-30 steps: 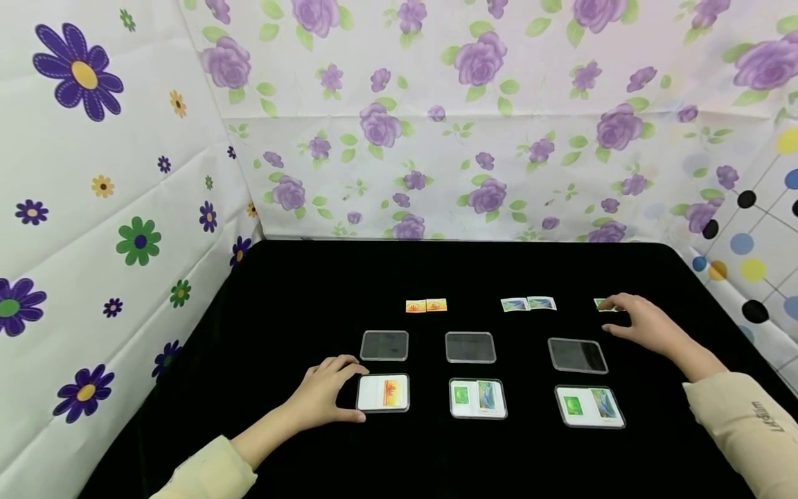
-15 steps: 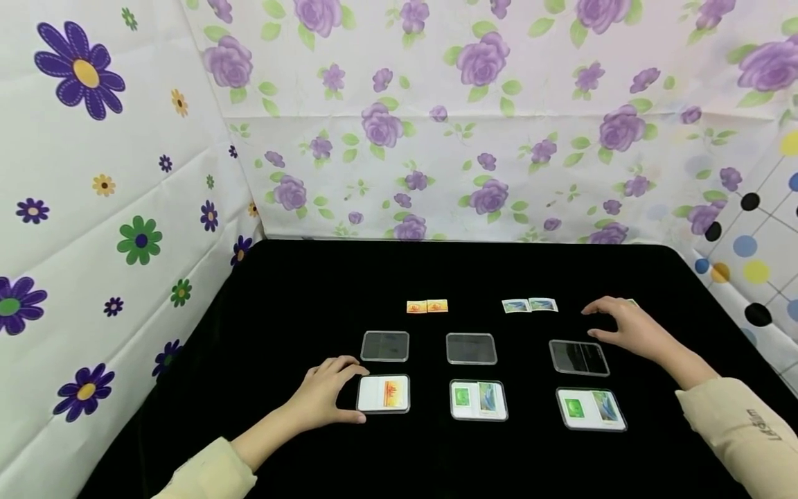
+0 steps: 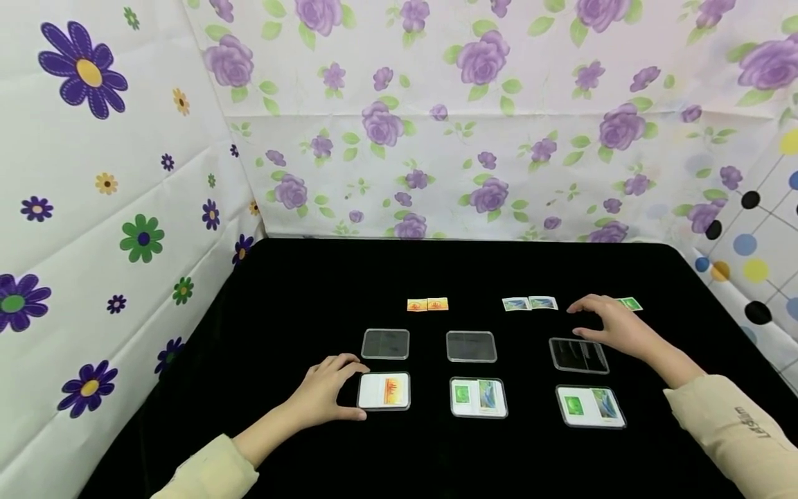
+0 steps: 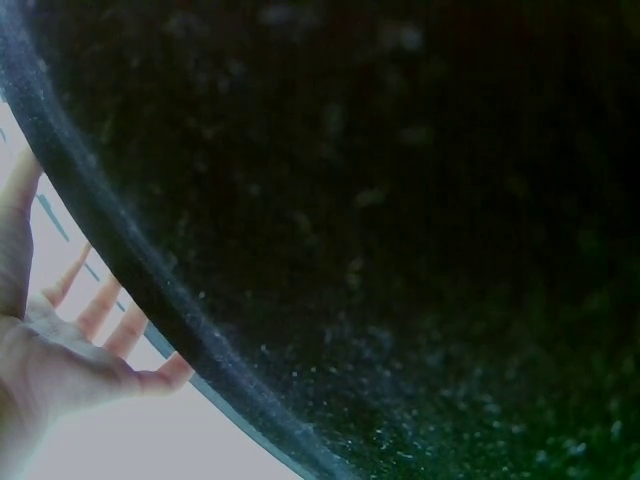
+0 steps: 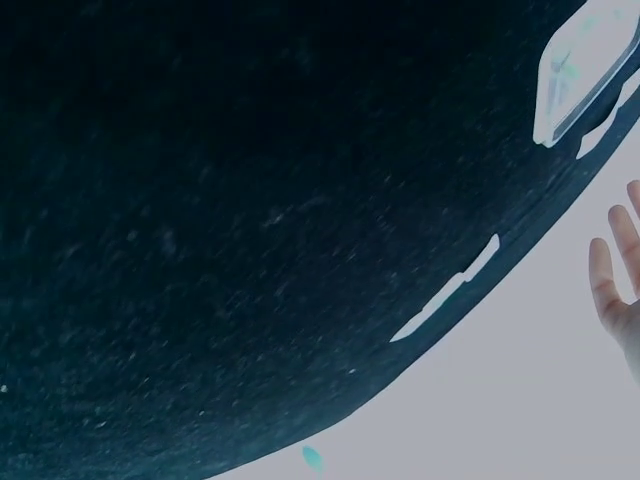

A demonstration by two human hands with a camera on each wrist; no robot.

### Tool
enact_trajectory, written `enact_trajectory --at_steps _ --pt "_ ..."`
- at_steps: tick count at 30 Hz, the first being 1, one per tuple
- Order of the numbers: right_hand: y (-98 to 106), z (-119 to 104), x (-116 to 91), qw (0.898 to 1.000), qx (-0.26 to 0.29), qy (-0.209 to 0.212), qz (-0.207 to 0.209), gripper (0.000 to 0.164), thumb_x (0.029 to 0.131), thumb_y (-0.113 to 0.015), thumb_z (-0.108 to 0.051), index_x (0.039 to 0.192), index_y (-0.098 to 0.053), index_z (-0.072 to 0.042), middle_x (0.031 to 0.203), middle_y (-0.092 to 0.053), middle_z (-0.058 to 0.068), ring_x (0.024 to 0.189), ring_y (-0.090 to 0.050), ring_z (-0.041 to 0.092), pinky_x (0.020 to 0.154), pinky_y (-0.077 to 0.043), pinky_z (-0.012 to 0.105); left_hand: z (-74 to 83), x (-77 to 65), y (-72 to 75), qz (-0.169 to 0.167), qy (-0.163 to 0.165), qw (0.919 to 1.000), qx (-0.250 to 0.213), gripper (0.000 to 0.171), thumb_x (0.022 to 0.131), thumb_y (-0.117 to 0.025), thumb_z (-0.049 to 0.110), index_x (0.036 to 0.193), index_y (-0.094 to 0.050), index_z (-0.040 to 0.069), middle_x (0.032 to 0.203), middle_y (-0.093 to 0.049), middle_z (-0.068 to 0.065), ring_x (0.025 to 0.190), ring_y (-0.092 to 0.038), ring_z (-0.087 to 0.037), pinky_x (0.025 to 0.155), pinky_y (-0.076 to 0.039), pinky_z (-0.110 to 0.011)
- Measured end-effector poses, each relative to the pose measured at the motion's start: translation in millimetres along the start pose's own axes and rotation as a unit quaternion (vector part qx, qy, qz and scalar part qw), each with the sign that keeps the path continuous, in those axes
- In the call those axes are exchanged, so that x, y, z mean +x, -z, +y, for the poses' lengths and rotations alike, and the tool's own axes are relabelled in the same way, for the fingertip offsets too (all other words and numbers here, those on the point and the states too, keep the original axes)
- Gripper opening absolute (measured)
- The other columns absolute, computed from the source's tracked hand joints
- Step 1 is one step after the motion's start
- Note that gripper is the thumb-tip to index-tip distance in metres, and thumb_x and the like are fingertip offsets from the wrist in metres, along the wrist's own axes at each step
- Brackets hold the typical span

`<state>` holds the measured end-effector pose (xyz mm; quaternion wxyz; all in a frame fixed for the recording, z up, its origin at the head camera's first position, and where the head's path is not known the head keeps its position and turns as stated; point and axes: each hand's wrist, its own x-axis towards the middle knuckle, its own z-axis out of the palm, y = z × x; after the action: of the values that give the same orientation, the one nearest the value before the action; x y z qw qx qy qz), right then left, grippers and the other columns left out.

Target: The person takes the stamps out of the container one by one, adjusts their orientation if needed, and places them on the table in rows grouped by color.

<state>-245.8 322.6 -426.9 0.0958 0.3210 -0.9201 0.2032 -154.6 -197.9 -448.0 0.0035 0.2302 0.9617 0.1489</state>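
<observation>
My left hand (image 3: 327, 391) rests on the black table beside the left stamp case (image 3: 374, 391), fingertips and thumb at its left edge. That case shows an orange stamp (image 3: 393, 391) on white backing. My right hand (image 3: 607, 324) is over the far right of the table, relaxed fingers pointing left and nothing visibly held. Behind it lie green stamps (image 3: 631, 303), partly hidden by the hand. Left of its fingertips is a pair of blue-green landscape stamps (image 3: 530, 303). Just below it sits a clear plastic case (image 3: 578, 355). The left wrist view shows spread fingers of the left hand (image 4: 70, 350).
Two more clear plastic cases (image 3: 385, 344) (image 3: 471, 346) lie in the middle row. In front, the middle stamp case (image 3: 470, 398) and right stamp case (image 3: 582, 410) each show a green and a landscape stamp. Two orange stamps (image 3: 427, 305) lie at the back. Patterned cloths surround the table.
My right hand has moved left from the green stamps toward the landscape stamps, uncovering part of the green ones. The left hand has stayed in place.
</observation>
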Motion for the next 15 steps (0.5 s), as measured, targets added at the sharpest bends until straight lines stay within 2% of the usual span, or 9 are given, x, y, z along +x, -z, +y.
enact_trajectory --at_steps 8,15 --pt "-7.3 -11.4 5.2 1.000 0.000 0.029 0.001 0.032 0.077 -0.076 -0.009 0.107 -0.064 -0.003 0.105 -0.064 0.008 0.092 -0.060 0.030 0.074 -0.050 0.040 -0.6 0.0 -0.4 -0.001 0.000 1.0000 0.000 0.069 0.063 -0.082 0.047 0.122 -0.057 0.020 0.130 -0.053 -0.009 0.118 -0.050 -0.034 0.092 -0.040 -0.062" --pt "-13.7 -14.4 5.4 1.000 0.007 0.013 -0.010 0.032 0.078 -0.075 -0.011 0.107 -0.064 -0.004 0.107 -0.064 0.008 0.095 -0.060 0.031 0.077 -0.049 0.043 -0.1 0.8 -0.6 0.001 -0.001 1.0000 -0.002 0.070 0.063 -0.082 0.047 0.123 -0.057 0.019 0.130 -0.053 -0.010 0.119 -0.050 -0.034 0.092 -0.040 -0.062"
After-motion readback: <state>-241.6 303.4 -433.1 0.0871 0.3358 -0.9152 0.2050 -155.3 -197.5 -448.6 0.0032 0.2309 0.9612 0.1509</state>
